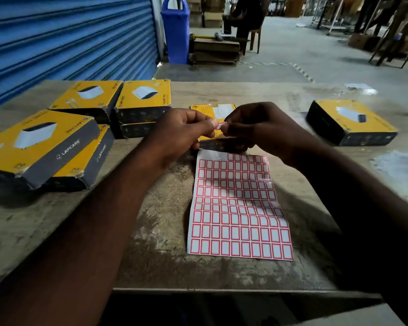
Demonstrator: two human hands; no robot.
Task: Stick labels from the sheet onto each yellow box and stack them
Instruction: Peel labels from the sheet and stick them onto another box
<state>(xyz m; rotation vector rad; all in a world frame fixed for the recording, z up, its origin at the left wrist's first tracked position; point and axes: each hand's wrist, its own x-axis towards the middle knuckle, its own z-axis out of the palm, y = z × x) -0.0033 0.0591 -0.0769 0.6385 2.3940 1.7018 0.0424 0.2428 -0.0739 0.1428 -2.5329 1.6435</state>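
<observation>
A sheet of red-bordered white labels (238, 208) lies flat in the middle of the table. Just beyond it sits a yellow box (218, 111), back face up, partly hidden behind my hands. My left hand (181, 130) and my right hand (257, 128) meet above that box, and both pinch one small label (222, 124) between their fingertips. Several more yellow boxes lie at the left: two overlapping near me (38, 142), one behind them (87, 95) and a stack of two (144, 97). A single yellow box (351, 121) lies at the right.
The worn wooden table (151, 243) ends just below the label sheet. A blue roller shutter (68, 38) stands behind at left and a blue bin (176, 31) next to it. A seated person (245, 15) and cartons are far back on the concrete floor.
</observation>
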